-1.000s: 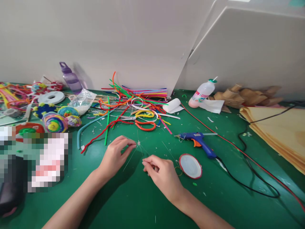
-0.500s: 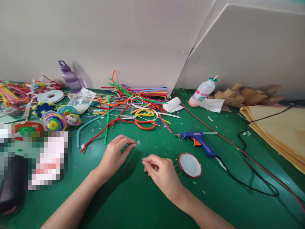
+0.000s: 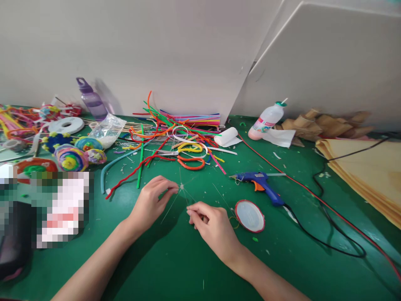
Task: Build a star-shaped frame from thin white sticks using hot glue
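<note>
Thin, pale wire-like strands spread out from a small whitish knot, making a wire star [image 3: 181,187] above the green table. My left hand [image 3: 153,198] is closed in a pinch at the left of the knot, thumb and forefinger on a strand. Lower and to the right, my right hand [image 3: 212,221] pinches the end of another strand between thumb and fingertips. Its other fingers are curled under. A round white lid [image 3: 249,216] with a red rim lies right of my right hand. Behind the star rest scissors [image 3: 191,162] with orange and yellow handles.
A blue glue gun [image 3: 261,182] with a black cord lies on the right. Colourful pipe cleaners [image 3: 169,121] are heaped at the back. Fuzzy coiled ornaments [image 3: 71,158], a purple bottle [image 3: 93,102] and a dark case [image 3: 15,238] are left. A glue bottle [image 3: 266,119] leans at the back right.
Almost nothing differs. Both hands keep their pinches on the wire star, and the view has shifted very slightly.
</note>
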The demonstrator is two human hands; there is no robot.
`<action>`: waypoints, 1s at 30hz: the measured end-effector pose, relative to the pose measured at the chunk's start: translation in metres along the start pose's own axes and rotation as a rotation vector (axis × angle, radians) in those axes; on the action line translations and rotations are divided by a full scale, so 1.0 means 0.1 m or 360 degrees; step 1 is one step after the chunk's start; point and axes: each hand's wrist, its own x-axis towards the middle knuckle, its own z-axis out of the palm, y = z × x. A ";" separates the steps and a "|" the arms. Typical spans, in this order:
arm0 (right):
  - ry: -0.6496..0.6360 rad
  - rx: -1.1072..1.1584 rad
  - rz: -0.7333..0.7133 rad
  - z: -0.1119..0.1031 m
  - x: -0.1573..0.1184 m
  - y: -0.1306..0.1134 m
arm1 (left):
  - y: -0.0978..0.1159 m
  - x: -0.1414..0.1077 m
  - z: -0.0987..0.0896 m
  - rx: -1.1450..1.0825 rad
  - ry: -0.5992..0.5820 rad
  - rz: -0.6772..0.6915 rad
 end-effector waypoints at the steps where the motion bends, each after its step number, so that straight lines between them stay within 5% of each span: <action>1: -0.0011 0.0008 0.0008 0.00 0.00 0.00 | 0.00 0.00 0.00 -0.0003 -0.0003 0.0009; 30: 0.0206 -0.0416 -0.0239 -0.04 0.02 -0.04 | 0.06 -0.03 0.04 -0.0021 -0.0054 -0.0032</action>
